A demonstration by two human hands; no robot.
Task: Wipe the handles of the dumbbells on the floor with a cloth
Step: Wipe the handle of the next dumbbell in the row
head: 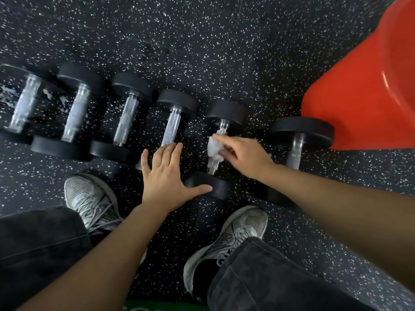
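1. Six dumbbells lie side by side in a row on the speckled black floor (224, 52), their handles pointing away from the person.
2. The right hand (244, 157) pinches a crumpled white cloth (214, 148) between thumb and fingers and presses it on the handle (216, 151) of the fifth dumbbell (226, 113), counted from the left.
3. The left hand (166, 176) is spread wide and flat, holding nothing. Its fingertips (170, 147) touch the near end of the fourth dumbbell (177, 102); its thumb lies against the near head of the fifth.
4. The sixth dumbbell (301, 131) lies just right of the right hand; that forearm hides part of its near head.
5. The three dumbbells at the left (76, 108) lie apart from both hands, their handles blurred.
6. A red plastic object (363, 86) sits at the upper right, touching or just behind the far head of the sixth dumbbell.
7. Two grey shoes (89, 198) stand on the floor near the row, one under each forearm, with dark trouser legs (45, 243) below them.
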